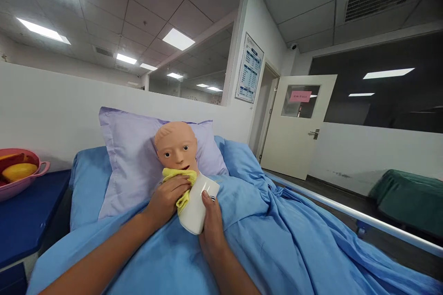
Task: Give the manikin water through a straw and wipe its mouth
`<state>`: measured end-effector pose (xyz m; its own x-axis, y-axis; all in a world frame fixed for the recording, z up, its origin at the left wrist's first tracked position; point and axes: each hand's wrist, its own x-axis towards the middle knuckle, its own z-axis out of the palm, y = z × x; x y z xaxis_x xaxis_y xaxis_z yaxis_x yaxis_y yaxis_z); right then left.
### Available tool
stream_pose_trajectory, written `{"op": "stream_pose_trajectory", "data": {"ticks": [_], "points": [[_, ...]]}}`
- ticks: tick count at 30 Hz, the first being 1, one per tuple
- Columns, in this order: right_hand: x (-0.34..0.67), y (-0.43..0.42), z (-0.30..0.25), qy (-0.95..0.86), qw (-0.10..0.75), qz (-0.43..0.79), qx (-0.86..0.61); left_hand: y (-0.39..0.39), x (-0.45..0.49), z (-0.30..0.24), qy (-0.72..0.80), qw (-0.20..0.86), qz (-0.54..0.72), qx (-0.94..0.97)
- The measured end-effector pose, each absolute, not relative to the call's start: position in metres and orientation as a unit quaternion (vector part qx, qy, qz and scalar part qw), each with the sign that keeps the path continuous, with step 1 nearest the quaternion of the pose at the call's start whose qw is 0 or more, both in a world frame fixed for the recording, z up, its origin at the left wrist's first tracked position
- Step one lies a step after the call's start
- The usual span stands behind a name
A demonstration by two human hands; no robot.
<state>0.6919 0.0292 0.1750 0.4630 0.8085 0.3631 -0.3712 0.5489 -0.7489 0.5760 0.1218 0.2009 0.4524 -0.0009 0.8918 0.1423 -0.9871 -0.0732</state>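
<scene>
A training manikin's head [176,145] rests on a lilac pillow [131,161], its face toward me. My left hand [169,196] presses a folded yellow cloth [180,174] against its chin, just under the open mouth; one end of the cloth hangs down below my fingers. In my right hand [212,221] is a glossy white cup-shaped vessel [194,209], tilted and close under the manikin's neck. My thumb lies on its side beside a small dark marking. What the vessel contains does not show. The manikin's body is hidden under a blue cover [256,235].
At the left, a pink basin [26,186] with yellow and red things in it stands on a dark blue cabinet top [31,221]. A pale bed rail [353,212] runs along the right side. Beyond it are an open door [294,138] and a green covered object [408,203].
</scene>
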Motion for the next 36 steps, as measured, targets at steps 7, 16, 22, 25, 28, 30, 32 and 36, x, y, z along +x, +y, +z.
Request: {"op": "stream_pose_trajectory", "data": {"ticks": [7, 16, 22, 25, 28, 30, 32, 36], "points": [[0.69, 0.024, 0.172, -0.369, 0.773, 0.359, -0.372, 0.06, 0.547, 0.216, -0.229, -0.454, -0.623, -0.595], [0.689, 0.016, 0.172, -0.468, 0.696, 0.343, -0.423, 0.065, 0.527, 0.153, -0.369, -0.543, -0.641, -0.396], [0.698, 0.019, 0.163, -0.514, 0.641, 0.362, -0.441, 0.078, 0.513, 0.09, -0.371, -0.467, -0.617, -0.513], [0.701, 0.019, 0.161, -0.519, 0.624, 0.374, -0.449, 0.079, 0.505, 0.076, -0.37, -0.431, -0.601, -0.563], [0.701, 0.018, 0.162, -0.52, 0.609, 0.389, -0.456, 0.08, 0.499, 0.066, -0.374, -0.395, -0.591, -0.596], [0.7, 0.017, 0.164, -0.511, 0.609, 0.392, -0.463, 0.079, 0.495, 0.059, -0.385, -0.339, -0.591, -0.622], [0.699, 0.017, 0.165, -0.499, 0.613, 0.391, -0.472, 0.078, 0.492, 0.05, -0.396, -0.264, -0.6, -0.644], [0.7, 0.018, 0.166, -0.483, 0.612, 0.414, -0.469, 0.076, 0.48, 0.027, -0.398, -0.164, -0.607, -0.668]]}}
